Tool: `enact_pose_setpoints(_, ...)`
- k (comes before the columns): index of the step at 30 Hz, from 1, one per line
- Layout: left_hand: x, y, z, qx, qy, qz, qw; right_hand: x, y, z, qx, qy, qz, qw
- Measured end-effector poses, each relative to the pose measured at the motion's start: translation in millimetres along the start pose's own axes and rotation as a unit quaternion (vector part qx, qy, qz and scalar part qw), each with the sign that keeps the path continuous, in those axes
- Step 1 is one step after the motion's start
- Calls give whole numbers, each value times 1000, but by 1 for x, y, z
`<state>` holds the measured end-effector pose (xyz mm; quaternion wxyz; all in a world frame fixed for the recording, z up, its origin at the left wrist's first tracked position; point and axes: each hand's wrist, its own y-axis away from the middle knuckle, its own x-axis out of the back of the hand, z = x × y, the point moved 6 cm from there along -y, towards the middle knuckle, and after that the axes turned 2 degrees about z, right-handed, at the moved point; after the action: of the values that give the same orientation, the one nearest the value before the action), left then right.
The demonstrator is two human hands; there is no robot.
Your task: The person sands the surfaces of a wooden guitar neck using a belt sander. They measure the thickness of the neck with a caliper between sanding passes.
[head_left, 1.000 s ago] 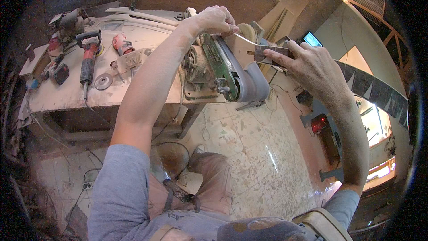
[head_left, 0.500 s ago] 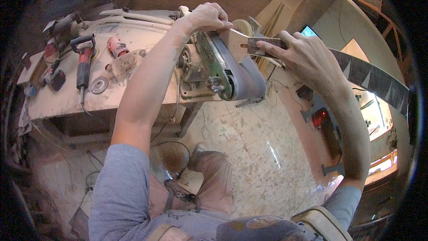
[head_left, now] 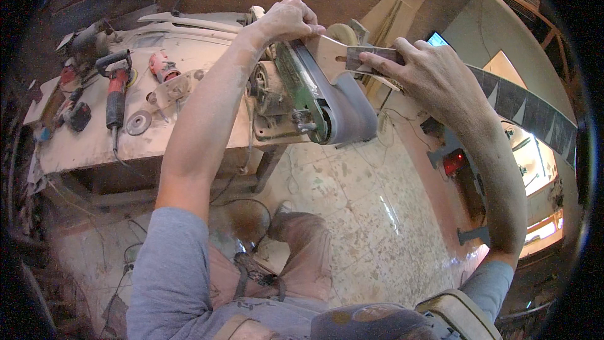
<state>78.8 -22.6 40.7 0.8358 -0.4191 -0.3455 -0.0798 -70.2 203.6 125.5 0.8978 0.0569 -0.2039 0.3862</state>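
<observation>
My left hand (head_left: 289, 21) is closed, its fingers pinching the far left end of a flat, pale, blade-shaped piece (head_left: 328, 54). At the piece's other end is a dark rectangular block like a handle (head_left: 370, 58), with a small slot beside it. My right hand (head_left: 435, 82) grips that block, thumb and fingers on its faces. Both hands hold the piece across the top of a belt grinder (head_left: 350, 115), whose grey belt loops around a green frame. Whether the piece touches the belt cannot be made out.
A dusty workbench (head_left: 214, 127) carries the grinder. On its left lie a red-and-black angle grinder (head_left: 116, 97), a red power tool (head_left: 165, 67), a round disc (head_left: 138, 123) and a clear guard-like plate (head_left: 178, 90). Cables trail over the tiled floor (head_left: 352, 226); a dark stand (head_left: 462, 182) stands at right.
The piece has shifted slightly left and up with both hands still on it. Otherwise the view has moved only a little.
</observation>
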Motion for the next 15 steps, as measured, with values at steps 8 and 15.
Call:
enact_pose_setpoints(8, -2, 7, -3, -34, 20, 33, 999, 9, 0, -3, 21, 25, 16, 999)
enact_pose_setpoints(15, -10, 9, -4, -33, 41, 40, 998, 16, 4, -4, 30, 27, -5, 999)
